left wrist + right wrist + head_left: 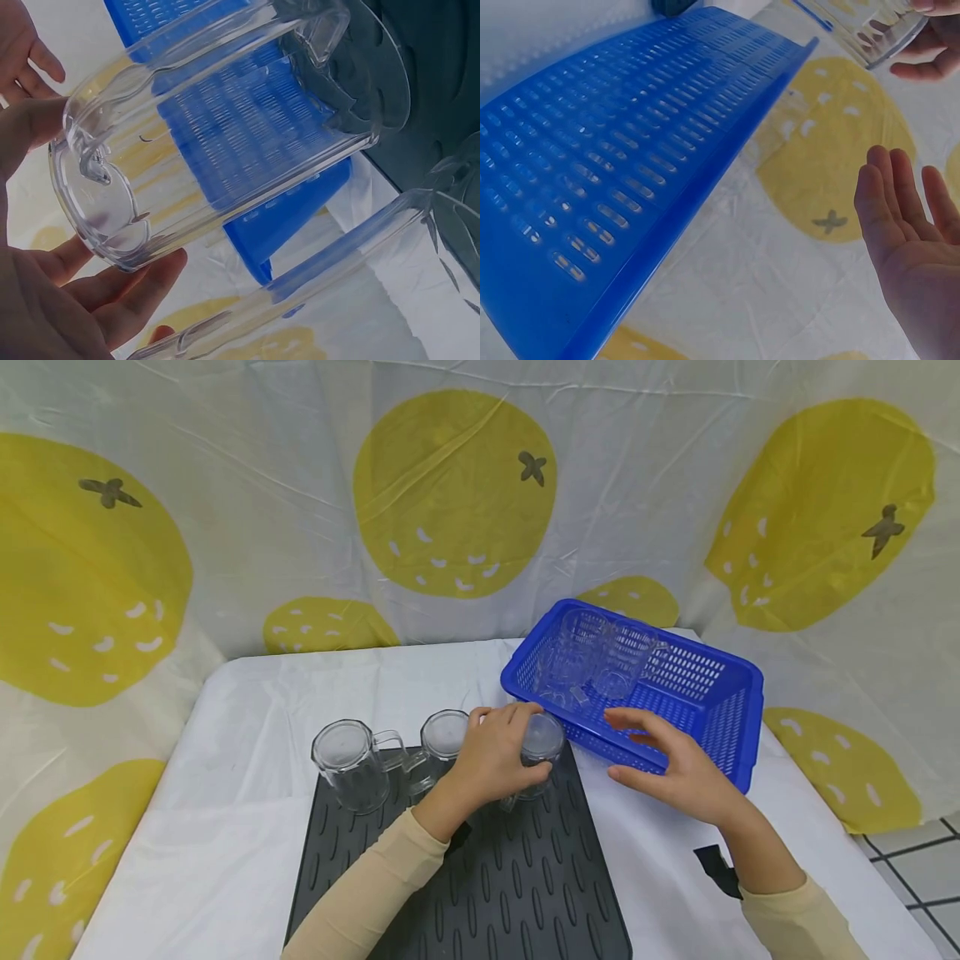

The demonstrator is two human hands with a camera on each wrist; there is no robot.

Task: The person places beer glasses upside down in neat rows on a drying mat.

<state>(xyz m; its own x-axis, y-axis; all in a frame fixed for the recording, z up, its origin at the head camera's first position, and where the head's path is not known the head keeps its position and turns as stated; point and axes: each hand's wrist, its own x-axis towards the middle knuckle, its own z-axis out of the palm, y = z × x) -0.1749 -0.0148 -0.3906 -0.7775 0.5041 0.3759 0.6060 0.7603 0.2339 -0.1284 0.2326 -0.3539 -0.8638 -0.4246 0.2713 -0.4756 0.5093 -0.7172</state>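
Note:
My left hand [491,756] grips a clear glass mug [543,739] near its upturned base. In the left wrist view, thumb and fingers lie around that end of the mug [247,142], and its rim is down at the black ridged mat [517,877]. My right hand [671,777] holds nothing, its fingers spread and slightly bent over the near side of the blue basket [752,718]. Two more glass mugs stand base up to the left, the outer mug [348,764] and the middle mug [444,735], partly behind my left hand.
Inside the basket, several clear glass mugs [618,664] lie toward its left end. The basket stands at the back right, its near left side close to the mat's far corner. A white cloth [247,810] covers the table, and a fruit-print sheet [637,468] hangs behind.

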